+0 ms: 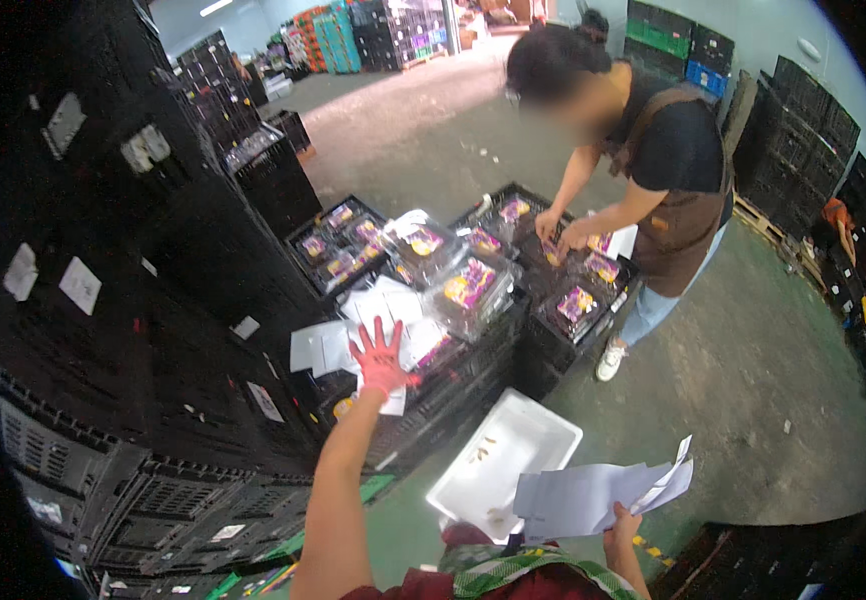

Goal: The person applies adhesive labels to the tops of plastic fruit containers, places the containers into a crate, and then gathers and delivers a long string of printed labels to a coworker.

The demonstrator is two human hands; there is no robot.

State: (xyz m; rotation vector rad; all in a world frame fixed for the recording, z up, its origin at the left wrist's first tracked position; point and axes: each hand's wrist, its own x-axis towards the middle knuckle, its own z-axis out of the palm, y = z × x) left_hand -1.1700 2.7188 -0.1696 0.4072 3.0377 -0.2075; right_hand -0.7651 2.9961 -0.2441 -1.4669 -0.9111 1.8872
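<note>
My left hand (382, 361), in a pink glove, lies spread with its fingers apart over white paper sheets (328, 349) on a stack of black plastic crates. Low on the right, my right hand (620, 525) grips a sheaf of white papers (590, 495). Just beyond the sheets, clear plastic packs (470, 285) with purple and yellow labels are piled on the crates. Another black crate (339, 244) of such packs sits further back.
A person in a brown apron (673, 240) bends over a crate of packs (575, 304) at the right. A white foam box (504, 450) stands on the floor before me. Tall stacks of black crates (177, 247) rise at the left, and more stacks (800, 135) line the right wall.
</note>
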